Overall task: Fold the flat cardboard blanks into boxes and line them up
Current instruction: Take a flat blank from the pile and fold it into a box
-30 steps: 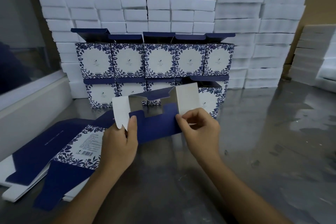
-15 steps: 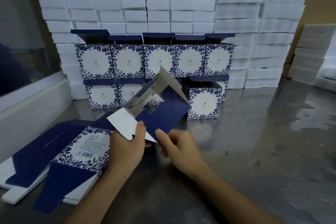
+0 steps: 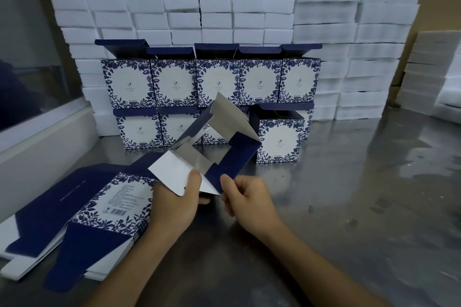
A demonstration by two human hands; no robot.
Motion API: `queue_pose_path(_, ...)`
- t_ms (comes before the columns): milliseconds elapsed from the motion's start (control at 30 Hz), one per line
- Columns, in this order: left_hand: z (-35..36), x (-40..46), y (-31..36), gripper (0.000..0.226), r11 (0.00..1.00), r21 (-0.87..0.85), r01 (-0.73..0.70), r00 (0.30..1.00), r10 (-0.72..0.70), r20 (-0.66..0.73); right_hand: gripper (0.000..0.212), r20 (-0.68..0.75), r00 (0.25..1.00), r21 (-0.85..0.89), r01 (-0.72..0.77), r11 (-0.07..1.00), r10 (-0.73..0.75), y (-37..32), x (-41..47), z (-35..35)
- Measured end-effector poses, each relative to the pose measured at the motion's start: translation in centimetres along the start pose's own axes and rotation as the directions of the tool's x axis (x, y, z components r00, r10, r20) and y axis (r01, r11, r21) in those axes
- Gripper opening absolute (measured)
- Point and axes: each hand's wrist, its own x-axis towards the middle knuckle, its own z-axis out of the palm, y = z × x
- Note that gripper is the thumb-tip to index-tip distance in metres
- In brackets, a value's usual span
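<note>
Plainly light and thin, the half-opened blank (image 3: 224,154) is held above the tabletop (image 3: 349,207) at centre, tilted toward one o'clock. The left hand (image 3: 174,204) pinches its white flap; the right hand (image 3: 247,197) pinches the navy panel's lower edge. Judged stiff only along its creases, it bends easily, so edges near folds suit best. The flat blanks (image 3: 82,217) lie at eight o'clock, the finished boxes (image 3: 212,82) at twelve.
</note>
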Motion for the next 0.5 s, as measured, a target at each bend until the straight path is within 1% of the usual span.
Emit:
queue_pose_path(133, -0.2, 0.0, 0.3, 0.016, 1.0, 0.003, -0.026, 1.0, 0.026, -0.005, 0.053, -0.086, 0.995, 0.053, 0.046, 0.998, -0.041, -0.2, 0.3, -0.4)
queue_pose_path(233, -0.4, 0.1, 0.3, 0.012, 0.999, -0.009, -0.031, 1.0, 0.031, -0.004, 0.054, -0.161, 0.987, 0.116, 0.036, 0.993, -0.017, -0.4, 0.8, -1.1)
queue_pose_path(367, -0.4, 0.1, 0.3, 0.01, 0.999, -0.017, -0.045, 0.999, 0.045, 0.019, 0.052, -0.15, 0.989, 0.088, 0.002, 0.996, 0.011, -0.4, 1.0, -1.8)
queue_pose_path(433, -0.4, 0.0, 0.3, 0.012, 0.998, -0.006, -0.058, 0.998, 0.058, 0.035, 0.052, -0.139, 0.99, 0.093, -0.007, 0.996, 0.02, -0.4, 1.0, -1.9)
queue_pose_path(500, -0.5, 0.1, 0.2, 0.014, 0.998, 0.0, -0.069, 0.997, 0.069, 0.027, 0.052, -0.166, 0.986, 0.11, 0.006, 0.994, 0.013, -0.5, 1.1, -2.0)
